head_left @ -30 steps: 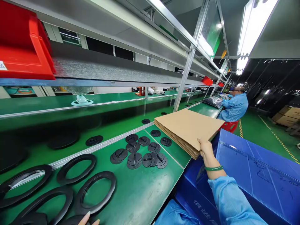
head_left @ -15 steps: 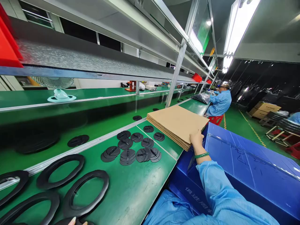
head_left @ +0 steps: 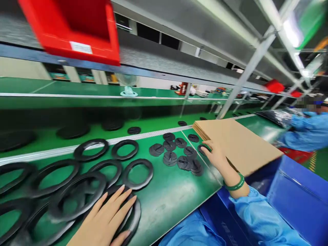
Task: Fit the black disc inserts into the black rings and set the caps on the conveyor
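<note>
At bottom centre, left hand (head_left: 109, 215) lies palm-down over a black ring (head_left: 137, 218), fingers spread across it; can't tell if it grips or just rests. More rings (head_left: 101, 188) cover the bench (head_left: 164, 205) to the left, some overlapping, slightly blurred. Blue box (head_left: 302, 191) at right, near the right sleeve (head_left: 263, 217). Right hand (head_left: 217, 157), green bangle (head_left: 237, 182) on wrist, reaches toward a small disc stack (head_left: 201, 149); fingers extended, loose, no object seen in grasp, contact unclear. Other discs (head_left: 170, 157) sit clustered between the rings and that hand. Cardboard (head_left: 238, 143) is stacked flat just beyond the right hand. Past the bench's metal edge, dark discs (head_left: 134, 130) lie spaced out on a green strip. Red bin (head_left: 77, 37) on the shelf above, upper left. Farther right, co-worker in blue (head_left: 304, 133) beside a dark bag (head_left: 274, 118).
</note>
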`<state>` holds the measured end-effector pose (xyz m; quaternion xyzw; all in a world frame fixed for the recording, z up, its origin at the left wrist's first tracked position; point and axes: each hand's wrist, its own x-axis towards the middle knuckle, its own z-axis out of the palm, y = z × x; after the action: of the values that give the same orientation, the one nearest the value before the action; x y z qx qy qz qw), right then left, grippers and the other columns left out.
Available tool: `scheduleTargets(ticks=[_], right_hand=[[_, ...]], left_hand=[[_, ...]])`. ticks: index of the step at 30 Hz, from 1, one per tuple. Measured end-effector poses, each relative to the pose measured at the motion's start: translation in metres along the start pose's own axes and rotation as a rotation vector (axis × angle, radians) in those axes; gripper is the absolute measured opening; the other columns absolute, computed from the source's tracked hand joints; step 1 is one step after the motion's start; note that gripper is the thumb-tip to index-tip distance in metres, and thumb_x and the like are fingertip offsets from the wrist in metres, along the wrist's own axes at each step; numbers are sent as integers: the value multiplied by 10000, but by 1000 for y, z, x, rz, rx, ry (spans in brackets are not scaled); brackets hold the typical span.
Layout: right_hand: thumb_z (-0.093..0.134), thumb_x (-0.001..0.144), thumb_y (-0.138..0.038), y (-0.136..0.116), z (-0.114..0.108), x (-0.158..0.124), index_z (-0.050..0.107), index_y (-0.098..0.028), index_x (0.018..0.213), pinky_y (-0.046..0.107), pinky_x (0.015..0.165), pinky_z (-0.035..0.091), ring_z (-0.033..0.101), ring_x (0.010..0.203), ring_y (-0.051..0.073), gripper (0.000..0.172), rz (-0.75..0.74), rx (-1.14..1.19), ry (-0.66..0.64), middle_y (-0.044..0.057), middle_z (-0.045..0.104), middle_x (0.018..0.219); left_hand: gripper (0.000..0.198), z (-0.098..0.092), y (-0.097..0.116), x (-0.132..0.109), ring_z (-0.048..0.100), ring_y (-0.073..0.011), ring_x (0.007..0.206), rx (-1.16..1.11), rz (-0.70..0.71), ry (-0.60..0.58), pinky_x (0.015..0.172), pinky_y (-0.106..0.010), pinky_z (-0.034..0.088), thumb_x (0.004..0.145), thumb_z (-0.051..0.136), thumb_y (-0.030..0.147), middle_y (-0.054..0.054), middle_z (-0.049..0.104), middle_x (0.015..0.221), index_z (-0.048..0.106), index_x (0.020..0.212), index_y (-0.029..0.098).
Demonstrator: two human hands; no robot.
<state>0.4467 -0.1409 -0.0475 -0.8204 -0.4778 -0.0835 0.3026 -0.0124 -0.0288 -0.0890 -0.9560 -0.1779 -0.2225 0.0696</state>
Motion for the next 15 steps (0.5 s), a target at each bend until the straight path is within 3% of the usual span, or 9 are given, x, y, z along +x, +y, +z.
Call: scheduleTargets(ticks=[3, 6, 11, 15], right_hand=[[645, 891, -319, -54, 46, 31, 735, -225, 1058, 391, 1033, 462, 635, 1100, 237, 211, -252, 123, -207, 64, 719, 1109], [646, 900, -260, -111, 101, 71, 745, -228, 1050, 381, 1012, 479, 654, 1082, 232, 182, -370, 181, -326, 58, 730, 1112], [649, 923, -225, -200, 200, 142, 735, -175, 1037, 362, 945, 521, 685, 991, 206, 152, -393, 230, -456, 68, 742, 1060], [666, 944, -313, -252, 268, 173, 688, -143, 1077, 461, 1016, 483, 648, 1088, 220, 217, -374, 256, -518, 78, 699, 1138]], left_hand=[[575, -21, 12, 17, 634, -311, 1234, 97, 0, -75, 1007, -453, 524, 781, 706, 389, -16, 621, 1414, 615, 1344, 314], [570, -32, 19, 22, 649, -317, 1211, 94, -62, -92, 992, -450, 549, 751, 724, 348, -36, 644, 1386, 639, 1310, 275], [595, -45, 20, 6, 668, -268, 1177, 84, -103, -79, 967, -376, 581, 765, 711, 316, -19, 657, 1369, 597, 1346, 264], [538, -59, 15, -9, 663, -231, 1162, 0, -131, -133, 1021, -342, 548, 809, 696, 299, 5, 682, 1329, 596, 1337, 274]])
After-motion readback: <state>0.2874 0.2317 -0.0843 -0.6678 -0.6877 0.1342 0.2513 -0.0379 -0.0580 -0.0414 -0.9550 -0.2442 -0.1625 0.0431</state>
